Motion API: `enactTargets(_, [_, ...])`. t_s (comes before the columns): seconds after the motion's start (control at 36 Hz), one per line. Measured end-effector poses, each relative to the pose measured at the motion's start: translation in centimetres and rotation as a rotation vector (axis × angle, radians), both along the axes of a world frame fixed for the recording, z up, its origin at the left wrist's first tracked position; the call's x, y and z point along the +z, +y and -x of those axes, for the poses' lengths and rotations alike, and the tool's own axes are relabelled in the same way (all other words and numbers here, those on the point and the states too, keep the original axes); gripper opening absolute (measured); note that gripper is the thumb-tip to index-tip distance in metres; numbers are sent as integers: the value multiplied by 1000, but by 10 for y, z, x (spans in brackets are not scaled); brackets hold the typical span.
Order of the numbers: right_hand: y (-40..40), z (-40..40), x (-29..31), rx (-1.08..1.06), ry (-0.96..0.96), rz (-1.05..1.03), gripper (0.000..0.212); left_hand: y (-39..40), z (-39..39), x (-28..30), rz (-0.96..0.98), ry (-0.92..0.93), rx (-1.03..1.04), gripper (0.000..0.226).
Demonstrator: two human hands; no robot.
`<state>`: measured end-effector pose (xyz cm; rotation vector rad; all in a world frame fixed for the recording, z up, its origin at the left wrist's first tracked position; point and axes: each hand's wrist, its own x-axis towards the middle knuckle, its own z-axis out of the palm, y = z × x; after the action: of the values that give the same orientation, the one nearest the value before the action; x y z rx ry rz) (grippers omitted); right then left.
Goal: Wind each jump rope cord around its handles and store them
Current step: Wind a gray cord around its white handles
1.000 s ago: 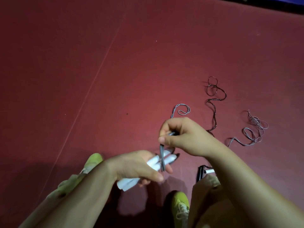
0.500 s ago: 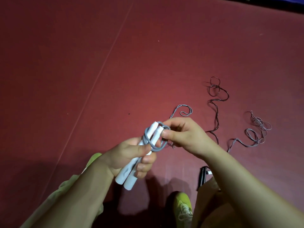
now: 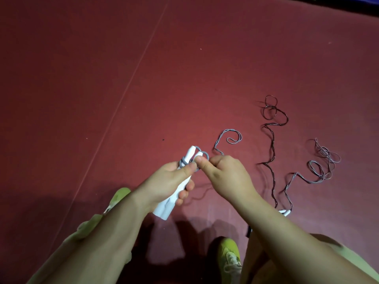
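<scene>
At handles, hands grip (cord pinched).

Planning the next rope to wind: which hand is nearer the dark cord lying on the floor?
Right. The right hand sits just left of the dark cord; the left hand, gripping the white handles, is farther left.

You have open red floor to the left and far side. To your right, the dark cord and grey cord tangle lie in the way; another grey cord curls just beyond your hands.
</scene>
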<state>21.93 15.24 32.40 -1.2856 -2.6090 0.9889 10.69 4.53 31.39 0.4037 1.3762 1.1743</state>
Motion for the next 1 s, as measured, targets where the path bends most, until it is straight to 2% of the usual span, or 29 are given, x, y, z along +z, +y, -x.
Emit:
enactTargets(0.11, [-2,3,-2,-41,225,210,59,2,1,-4,13,0,99,25])
enactTargets(0.17, [2,2,-1,-12,273,336,62,2,5,-8,34,10,166,24])
enactTargets(0.19, [4,1,0,41,240,371,58,2,8,-11,46,21,192,24])
enactTargets(0.25, [7,-2,4,224,92,334,37,1,14,-18,82,58,222,25])
enactTargets(0.33, [10,-7,7,475,-130,72,18,-2,20,-26,139,131,213,26])
enactTargets(0.39, [11,-8,10,529,-166,-29,19,-4,19,-31,161,174,166,25])
enactTargets(0.47, [13,-10,17,557,-162,-74,16,-6,15,-36,203,262,28,19])
enactTargets(0.58, [23,-13,23,504,-57,64,13,-8,5,-33,244,390,-263,13])
enactTargets(0.72, [31,-18,20,446,93,317,23,-11,-9,-16,176,300,-537,8])
enactTargets(0.83, [31,-18,11,444,156,475,23,-11,-19,-3,99,179,-686,15])
enactTargets(0.92, [27,-14,8,364,279,655,24,-15,-15,3,-24,-75,-696,16])
enactTargets(1.0, [19,-9,0,273,373,853,24,-22,-10,1,-184,-313,-640,37])
